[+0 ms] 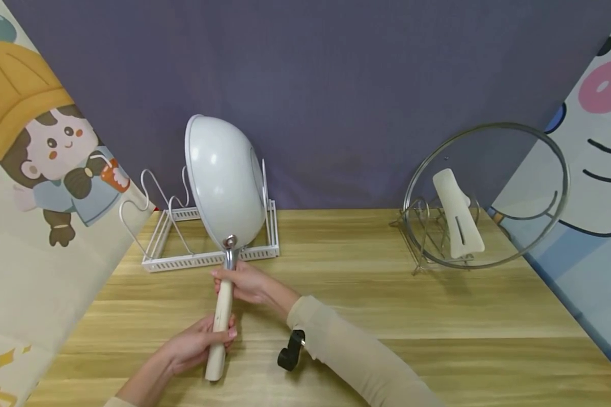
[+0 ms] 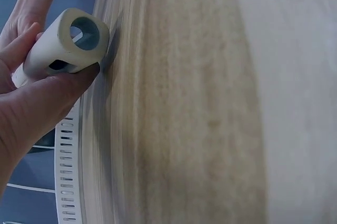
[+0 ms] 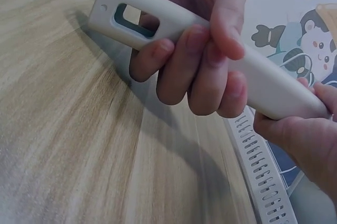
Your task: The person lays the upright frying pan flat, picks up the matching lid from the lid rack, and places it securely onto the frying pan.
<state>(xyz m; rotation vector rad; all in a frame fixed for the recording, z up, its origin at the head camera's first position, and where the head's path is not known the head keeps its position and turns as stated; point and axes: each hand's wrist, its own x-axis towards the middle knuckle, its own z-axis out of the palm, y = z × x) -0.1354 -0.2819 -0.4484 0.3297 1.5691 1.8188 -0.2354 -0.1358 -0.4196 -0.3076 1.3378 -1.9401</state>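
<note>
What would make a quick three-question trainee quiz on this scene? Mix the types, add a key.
1. Multiple choice: which hand grips the handle nearer its free end?
A) right
B) left
C) neither

2. True or false: the glass lid stands apart from both hands.

3. Fill in: in the head view, the white pan shows mainly its ____ surface (inner or outer).

Key:
1. B. The left hand is toward the free end; the right hand is closer to the pan.
2. True. Both hands are on the handle.
3. Outer.
</note>
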